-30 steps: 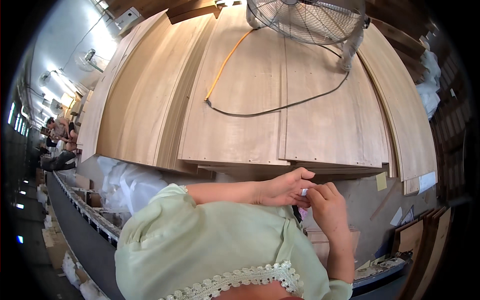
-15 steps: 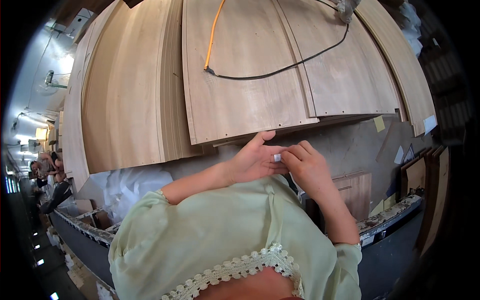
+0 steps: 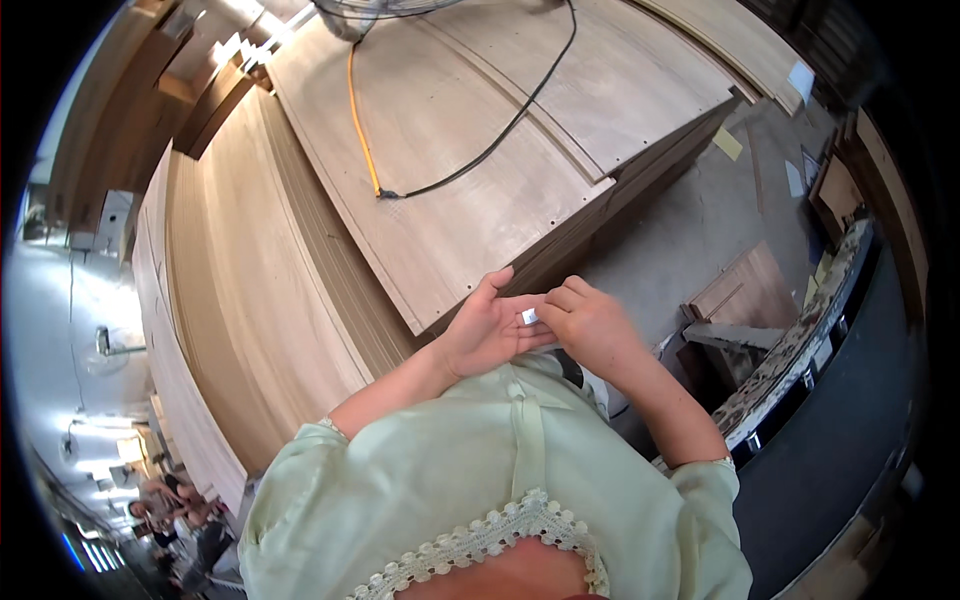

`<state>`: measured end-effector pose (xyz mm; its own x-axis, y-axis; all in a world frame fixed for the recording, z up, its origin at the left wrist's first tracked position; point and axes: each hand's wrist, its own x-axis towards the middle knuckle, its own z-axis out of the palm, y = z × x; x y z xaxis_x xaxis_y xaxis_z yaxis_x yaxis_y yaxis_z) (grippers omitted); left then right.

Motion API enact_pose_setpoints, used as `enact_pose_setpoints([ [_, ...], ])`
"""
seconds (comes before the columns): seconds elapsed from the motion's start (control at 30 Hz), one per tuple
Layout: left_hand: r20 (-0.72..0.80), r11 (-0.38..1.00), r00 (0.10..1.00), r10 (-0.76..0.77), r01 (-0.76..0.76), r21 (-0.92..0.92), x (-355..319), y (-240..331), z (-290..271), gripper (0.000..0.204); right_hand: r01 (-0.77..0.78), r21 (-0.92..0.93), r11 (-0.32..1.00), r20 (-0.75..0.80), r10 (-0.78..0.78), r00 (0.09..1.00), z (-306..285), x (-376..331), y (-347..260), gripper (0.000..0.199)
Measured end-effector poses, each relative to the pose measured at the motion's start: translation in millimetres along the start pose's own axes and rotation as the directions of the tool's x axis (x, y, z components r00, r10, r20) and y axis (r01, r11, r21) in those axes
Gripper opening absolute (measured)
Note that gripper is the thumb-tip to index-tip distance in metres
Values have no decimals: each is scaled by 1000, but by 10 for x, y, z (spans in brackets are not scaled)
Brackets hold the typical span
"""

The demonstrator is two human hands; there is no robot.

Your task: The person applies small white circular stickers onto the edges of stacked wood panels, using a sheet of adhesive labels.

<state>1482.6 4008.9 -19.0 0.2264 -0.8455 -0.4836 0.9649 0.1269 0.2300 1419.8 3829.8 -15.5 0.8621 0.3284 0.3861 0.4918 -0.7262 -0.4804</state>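
Observation:
My left hand (image 3: pixel 480 337) is held palm up in front of my body, its thumb raised and its fingers stretched toward the right. A small white label (image 3: pixel 529 316) lies against those fingers. My right hand (image 3: pixel 595 328) is closed in a pinch over the left fingertips, at the label's right edge; its own fingertips are partly hidden. Just beyond both hands is the near corner of a stack of wood-grain panels (image 3: pixel 480 230), with small dark holes along the edge.
An orange cord (image 3: pixel 362 125) joined to a black cable (image 3: pixel 490 150) lies on the panels, near a fan (image 3: pixel 350 20). More panels (image 3: pixel 235 270) stand at left. A conveyor-like dark bench (image 3: pixel 820 440) curves along the right. People (image 3: pixel 180 510) sit far left.
The view has swung, so the panel stack now sits at a slant and more of the right-hand bench shows. Both hands stay together around the label, which shows more fully.

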Motion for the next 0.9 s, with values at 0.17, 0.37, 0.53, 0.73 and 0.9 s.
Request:
enact_pose_setpoints([
  [0.17,-13,996,997,-78,77,-36,-177,33,-258,79,-121,-84,989,-147,107,983,509,-167,-325,16],
  [0.37,24,981,981,-195,195,-22,-183,-9,-671,79,-235,-44,971,-219,220,951,944,-355,-488,17],
  [0.53,-239,939,961,-142,207,274,-66,-72,-918,55,-333,746,577,-77,571,817,1060,-427,-103,7],
  [0.73,-444,690,896,-8,326,646,-59,-260,-1100,37,-27,994,106,-70,810,582,1530,-240,665,12],
  [0.9,-465,616,879,109,307,725,-92,-191,-1145,34,-93,972,217,-117,784,609,1713,-19,732,11],
])
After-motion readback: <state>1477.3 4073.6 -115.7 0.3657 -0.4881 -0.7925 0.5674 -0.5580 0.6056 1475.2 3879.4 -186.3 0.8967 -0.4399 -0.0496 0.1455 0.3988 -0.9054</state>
